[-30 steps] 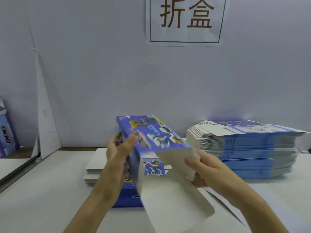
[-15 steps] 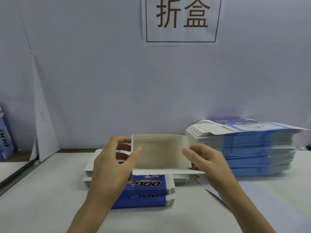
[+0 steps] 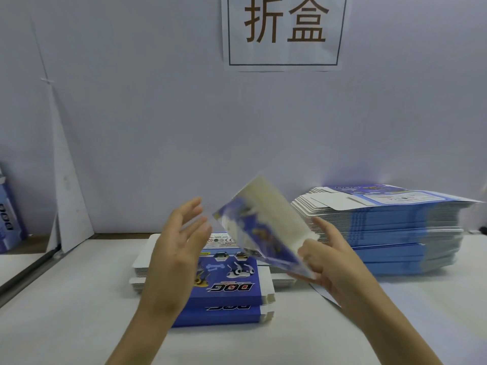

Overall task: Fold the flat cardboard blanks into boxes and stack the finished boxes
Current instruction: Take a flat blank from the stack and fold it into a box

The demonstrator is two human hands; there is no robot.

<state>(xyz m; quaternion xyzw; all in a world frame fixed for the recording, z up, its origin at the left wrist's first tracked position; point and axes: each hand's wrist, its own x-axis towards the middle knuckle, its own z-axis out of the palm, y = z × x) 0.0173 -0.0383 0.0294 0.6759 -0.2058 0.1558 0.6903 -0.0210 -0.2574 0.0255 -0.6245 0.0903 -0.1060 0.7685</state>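
A blue printed box (image 3: 263, 227), blurred by motion, tilts in the air above the table centre. My right hand (image 3: 324, 259) holds its lower right end between thumb and fingers. To the box's left, my left hand (image 3: 181, 238) is open with straight fingers and does not touch it. Two folded blue boxes (image 3: 232, 293) marked DOG lie stacked on the table below. A tall pile of flat blue blanks (image 3: 395, 227) stands at the right.
A low pile of white-faced blanks (image 3: 143, 262) lies behind the folded boxes. A blue DOG box (image 3: 8, 219) stands at the far left edge. A white wall with a paper sign (image 3: 284, 32) closes the back. A folded white card (image 3: 66, 180) leans at the left.
The box turned from open side facing me to a tilted, printed side. My left hand let go of it and drew off to the left; my right hand still holds it.
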